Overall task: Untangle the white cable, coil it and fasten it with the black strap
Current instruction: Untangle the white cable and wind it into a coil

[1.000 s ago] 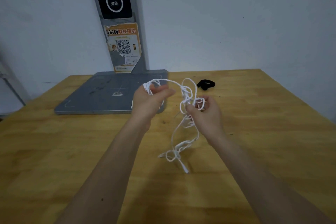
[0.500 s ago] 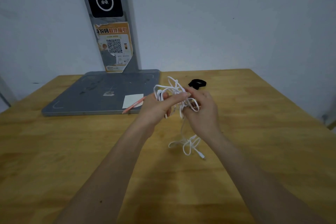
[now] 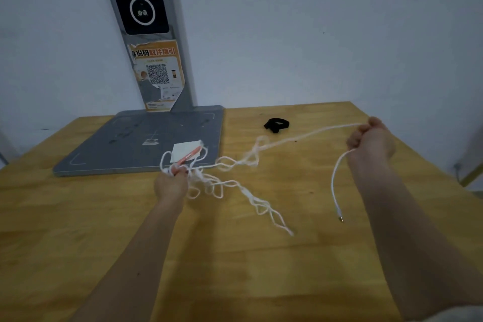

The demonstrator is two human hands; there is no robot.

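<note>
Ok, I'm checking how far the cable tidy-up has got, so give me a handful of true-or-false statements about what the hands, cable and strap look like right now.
1. The right hand grips the white cable near one end, and a plug hangs below it. True.
2. The black strap is already wrapped round the cable. False: it lies alone on the wooden table, untouched.
3. The left hand holds a bunch of cable loops near the grey base plate. True.
4. The cable is neatly coiled. False: it stretches between the hands in tangled loops.
5. Both hands rest flat on the table. False: each is closed round the cable.
</note>
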